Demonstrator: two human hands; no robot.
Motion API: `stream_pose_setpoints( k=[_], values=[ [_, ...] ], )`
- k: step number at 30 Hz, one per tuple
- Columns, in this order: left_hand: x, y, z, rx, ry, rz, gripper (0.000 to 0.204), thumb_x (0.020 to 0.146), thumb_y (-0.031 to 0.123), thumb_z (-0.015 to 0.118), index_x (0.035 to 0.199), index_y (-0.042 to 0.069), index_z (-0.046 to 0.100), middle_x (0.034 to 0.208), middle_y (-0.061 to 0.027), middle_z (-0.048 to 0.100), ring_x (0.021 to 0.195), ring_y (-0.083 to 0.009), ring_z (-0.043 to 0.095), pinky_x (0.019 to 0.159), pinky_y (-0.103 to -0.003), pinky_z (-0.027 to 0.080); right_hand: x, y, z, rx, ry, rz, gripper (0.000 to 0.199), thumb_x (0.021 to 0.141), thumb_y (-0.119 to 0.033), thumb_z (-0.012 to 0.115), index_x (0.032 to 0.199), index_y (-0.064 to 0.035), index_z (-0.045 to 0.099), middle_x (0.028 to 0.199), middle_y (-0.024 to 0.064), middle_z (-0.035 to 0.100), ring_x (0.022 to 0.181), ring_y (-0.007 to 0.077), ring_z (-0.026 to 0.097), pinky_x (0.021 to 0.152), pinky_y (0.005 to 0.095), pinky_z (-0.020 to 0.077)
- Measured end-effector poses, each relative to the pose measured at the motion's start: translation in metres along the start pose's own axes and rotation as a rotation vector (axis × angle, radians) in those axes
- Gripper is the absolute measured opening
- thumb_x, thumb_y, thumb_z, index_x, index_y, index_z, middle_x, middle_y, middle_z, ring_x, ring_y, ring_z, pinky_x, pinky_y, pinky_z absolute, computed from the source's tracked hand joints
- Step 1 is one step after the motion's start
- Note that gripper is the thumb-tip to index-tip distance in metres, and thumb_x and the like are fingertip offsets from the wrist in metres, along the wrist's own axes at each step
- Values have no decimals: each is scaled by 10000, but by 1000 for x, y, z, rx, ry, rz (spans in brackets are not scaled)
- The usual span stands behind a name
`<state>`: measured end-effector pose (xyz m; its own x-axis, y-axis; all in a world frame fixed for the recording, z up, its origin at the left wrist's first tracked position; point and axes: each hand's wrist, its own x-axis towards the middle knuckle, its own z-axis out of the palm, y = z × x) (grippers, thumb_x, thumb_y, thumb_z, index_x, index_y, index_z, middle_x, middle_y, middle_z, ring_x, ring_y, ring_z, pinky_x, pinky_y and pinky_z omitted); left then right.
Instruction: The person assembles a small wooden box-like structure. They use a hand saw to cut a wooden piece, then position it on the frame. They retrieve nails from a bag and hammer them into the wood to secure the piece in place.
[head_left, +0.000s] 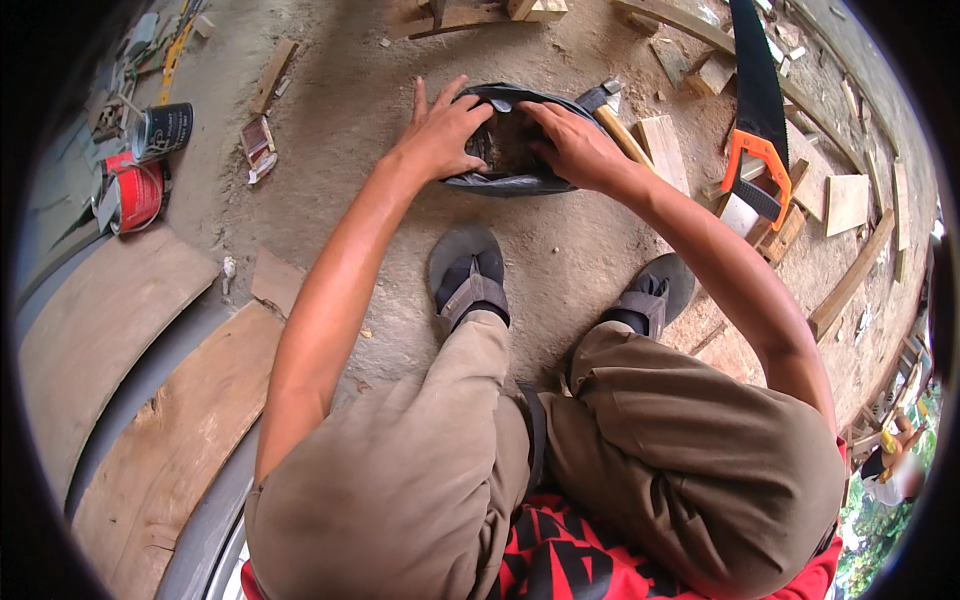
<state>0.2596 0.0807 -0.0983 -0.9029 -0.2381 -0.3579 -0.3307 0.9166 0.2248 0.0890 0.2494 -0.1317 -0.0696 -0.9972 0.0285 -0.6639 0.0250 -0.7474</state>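
A black plastic bag (pixel 520 182) lies open on the concrete floor in front of my feet. My left hand (pixel 440 130) grips its left rim with the fingers curled over the edge. My right hand (pixel 575 142) reaches into the bag's mouth from the right, fingers bent down among small dark rusty pieces inside. What the fingers hold inside is hidden. A hammer (pixel 615 118) lies right behind the bag, its wooden handle under my right wrist.
A handsaw with an orange handle (pixel 757 150) lies at the right among wood offcuts (pixel 845 200). Two paint cans (pixel 140 165) lie at the left. Plywood sheets (pixel 190 410) are at the lower left. My sandalled feet (pixel 470 275) stand below the bag.
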Motion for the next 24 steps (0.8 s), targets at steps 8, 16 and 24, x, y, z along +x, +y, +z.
stream_pose_setpoints(
  k=[8,16,24],
  values=[
    [-2,0,2,-39,72,25,725,724,385,862,1333,125,567,1410,-104,550,1518,-313,250,1198,-720,84,0,1,6,-109,93,12,478,869,-13,619,1339,13,539,1228,227,611,1106,407,630,955,448,515],
    [-1,1,13,-48,124,-9,548,844,386,771,1307,138,613,1400,-115,554,1511,-315,259,1189,-728,87,-1,5,8,-174,-31,-12,385,863,-22,611,1247,2,622,1230,224,613,1057,409,651,924,448,533],
    [-2,-2,19,-70,154,-11,530,831,346,785,1289,132,625,1367,-107,570,1502,-318,274,1195,-718,88,-1,-1,-5,-45,-41,-46,220,877,-66,675,1092,-40,639,1116,164,627,1002,373,650,868,432,525]
  ],
)
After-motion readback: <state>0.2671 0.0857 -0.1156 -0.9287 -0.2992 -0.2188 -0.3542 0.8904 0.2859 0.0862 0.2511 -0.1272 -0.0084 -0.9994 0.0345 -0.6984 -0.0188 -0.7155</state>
